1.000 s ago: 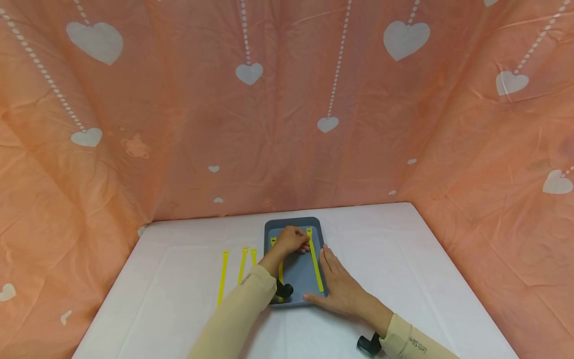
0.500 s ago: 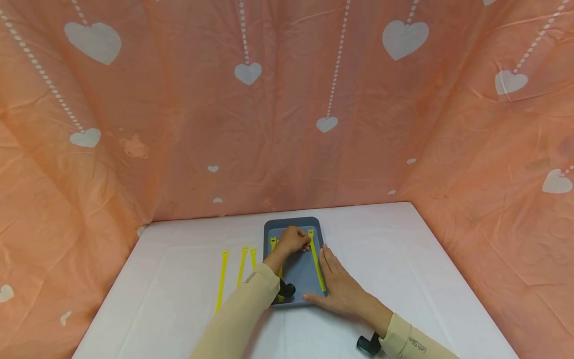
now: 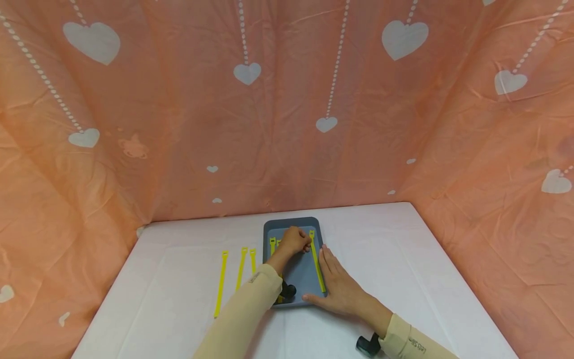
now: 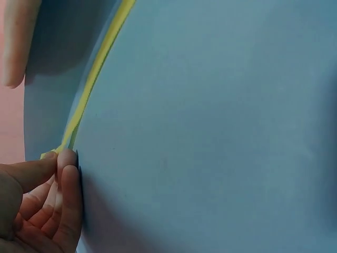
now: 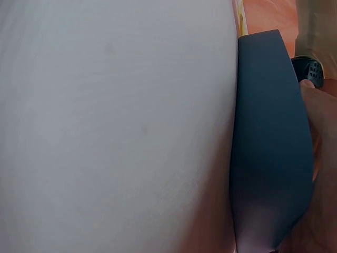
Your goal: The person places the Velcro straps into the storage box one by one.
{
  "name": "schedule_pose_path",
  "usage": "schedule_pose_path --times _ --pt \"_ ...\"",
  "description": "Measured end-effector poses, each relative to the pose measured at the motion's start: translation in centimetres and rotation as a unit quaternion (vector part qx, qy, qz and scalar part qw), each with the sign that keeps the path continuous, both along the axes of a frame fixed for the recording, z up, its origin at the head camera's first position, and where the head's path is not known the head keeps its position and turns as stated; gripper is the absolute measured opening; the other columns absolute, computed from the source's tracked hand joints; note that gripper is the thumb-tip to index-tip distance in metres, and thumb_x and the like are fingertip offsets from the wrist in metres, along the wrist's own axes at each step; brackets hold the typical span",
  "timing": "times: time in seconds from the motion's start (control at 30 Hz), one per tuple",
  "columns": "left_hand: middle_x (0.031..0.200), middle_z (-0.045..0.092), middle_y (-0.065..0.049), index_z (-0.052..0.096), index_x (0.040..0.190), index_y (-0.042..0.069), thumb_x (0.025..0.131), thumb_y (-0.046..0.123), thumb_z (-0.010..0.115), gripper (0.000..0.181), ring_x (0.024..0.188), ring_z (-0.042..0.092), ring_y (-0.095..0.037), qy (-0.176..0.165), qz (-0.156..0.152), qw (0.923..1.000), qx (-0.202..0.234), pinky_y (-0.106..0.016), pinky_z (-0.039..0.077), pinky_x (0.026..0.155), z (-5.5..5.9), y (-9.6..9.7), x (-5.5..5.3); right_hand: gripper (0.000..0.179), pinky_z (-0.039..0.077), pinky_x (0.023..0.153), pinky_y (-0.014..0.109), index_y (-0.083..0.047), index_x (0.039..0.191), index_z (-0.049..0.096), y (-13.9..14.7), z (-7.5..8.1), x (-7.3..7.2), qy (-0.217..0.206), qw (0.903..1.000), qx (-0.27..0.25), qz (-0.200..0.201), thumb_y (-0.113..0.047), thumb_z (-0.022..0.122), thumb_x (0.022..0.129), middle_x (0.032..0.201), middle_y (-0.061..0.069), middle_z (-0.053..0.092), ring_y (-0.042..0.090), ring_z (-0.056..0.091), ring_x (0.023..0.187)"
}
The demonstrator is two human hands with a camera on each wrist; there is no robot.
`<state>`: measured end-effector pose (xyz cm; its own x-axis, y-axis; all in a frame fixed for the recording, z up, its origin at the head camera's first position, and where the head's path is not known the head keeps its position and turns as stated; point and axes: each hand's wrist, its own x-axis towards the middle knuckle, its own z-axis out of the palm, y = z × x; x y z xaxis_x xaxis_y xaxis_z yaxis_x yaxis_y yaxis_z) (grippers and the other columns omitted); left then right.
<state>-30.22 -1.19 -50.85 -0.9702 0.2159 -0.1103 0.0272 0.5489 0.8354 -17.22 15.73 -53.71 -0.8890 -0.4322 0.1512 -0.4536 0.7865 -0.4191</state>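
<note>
My left hand (image 3: 293,241) is inside the grey-blue tray (image 3: 292,222), thumb and forefinger pinching a yellow hook-and-loop cable tie (image 3: 317,264) close to its slotted head. That tie lies lengthwise along the tray's right side; in the left wrist view the tie (image 4: 100,74) runs up and away from the pinching fingertips (image 4: 66,158). Against the tray's right wall rests my right hand (image 3: 343,289), fingers straight, thumb stretched along the front edge. The right wrist view shows the tray's outer wall (image 5: 271,137) beside it. More yellow ties (image 3: 272,245) lie at the tray's left side, partly behind my left forearm.
Left of the tray, several yellow ties (image 3: 221,284) lie roughly parallel on the white tabletop (image 3: 179,269), some partly covered by my left sleeve (image 3: 244,309). An orange cloth with hearts (image 3: 278,149) hangs behind and at both sides.
The pinched tie's head has shifted slightly right, toward the tray's right wall, along with my left hand. The right hand stays in place.
</note>
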Motion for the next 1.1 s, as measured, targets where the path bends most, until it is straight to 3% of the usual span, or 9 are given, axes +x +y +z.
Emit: schedule_pose_path --times 0.2,0.43,0.77,1.1 --pt "0.077 0.077 -0.014 0.079 0.092 -0.005 0.101 0.005 0.071 0.015 0.061 0.068 -0.012 -0.003 0.003 1.0000 -0.002 -0.023 0.055 0.057 0.1 0.0 0.3 0.126 0.030 0.128 0.058 0.011 0.167 0.015 0.0 0.4 0.0 -0.021 0.9998 0.005 0.000 -0.078 0.066 0.092 0.177 0.027 0.009 0.041 0.015 0.164" --pt "0.076 0.077 -0.015 0.079 0.093 -0.006 0.101 0.005 0.072 0.015 0.062 0.070 -0.014 0.003 0.000 1.0000 -0.004 -0.025 0.058 0.058 0.1 -0.1 0.4 0.126 0.033 0.126 0.059 0.010 0.167 0.016 0.0 0.0 -0.1 -0.007 1.0000 0.005 -0.003 -0.080 0.064 0.092 0.177 0.026 0.011 0.041 0.018 0.164" --pt "0.079 0.078 -0.014 0.080 0.097 -0.007 0.101 0.003 0.070 0.015 0.064 0.073 -0.016 0.010 -0.011 0.9999 -0.002 -0.025 0.059 0.060 0.2 -0.4 0.5 0.126 0.027 0.130 0.055 0.010 0.167 0.012 -0.1 0.5 -0.1 -0.039 0.9990 0.021 -0.003 -0.079 0.063 0.093 0.178 0.026 0.005 0.039 0.011 0.165" --pt "0.085 0.079 -0.014 0.080 0.104 -0.006 0.103 0.006 0.069 0.016 0.074 0.076 -0.021 0.019 -0.027 0.9995 -0.001 -0.031 0.063 0.068 0.9 -1.2 0.9 0.126 0.031 0.127 0.058 0.010 0.167 0.015 -0.1 0.2 -0.1 -0.019 0.9997 0.016 -0.004 -0.079 0.064 0.092 0.177 0.026 0.008 0.040 0.015 0.164"
